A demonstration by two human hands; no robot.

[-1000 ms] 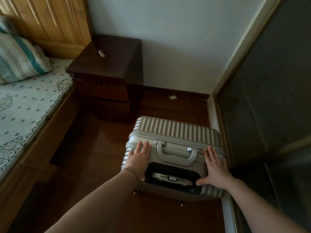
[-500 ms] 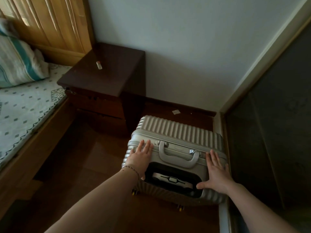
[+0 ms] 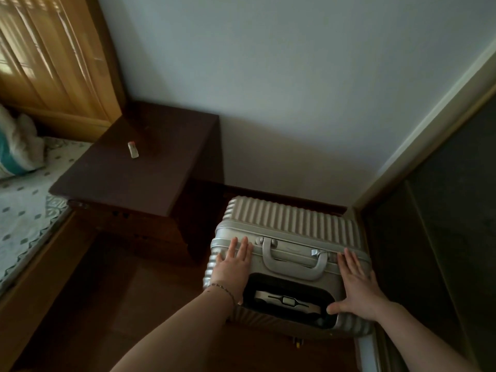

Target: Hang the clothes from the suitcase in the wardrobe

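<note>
Both hands remain where they were; only the view has tilted upward. Left hand (image 3: 233,267) and right hand (image 3: 358,287) lie flat, fingers spread, gripping nothing, on the closed ribbed silver hard-shell suitcase (image 3: 291,251) standing between dark wooden nightstand (image 3: 134,173) and wardrobe (image 3: 442,210). Opening step; latches likely need releasing next.

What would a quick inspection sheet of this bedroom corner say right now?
Surface: dark wooden floor, bare where visible.
Job's things: silver ribbed hard-shell suitcase, closed; dark wardrobe door at right.
Clutter: small white object on dark brown bedside cabinet.
Grips: left hand and right hand flat on the suitcase, holding nothing.
Cables: nothing seen.
Surroundings: patterned bed, pale wall.
</note>
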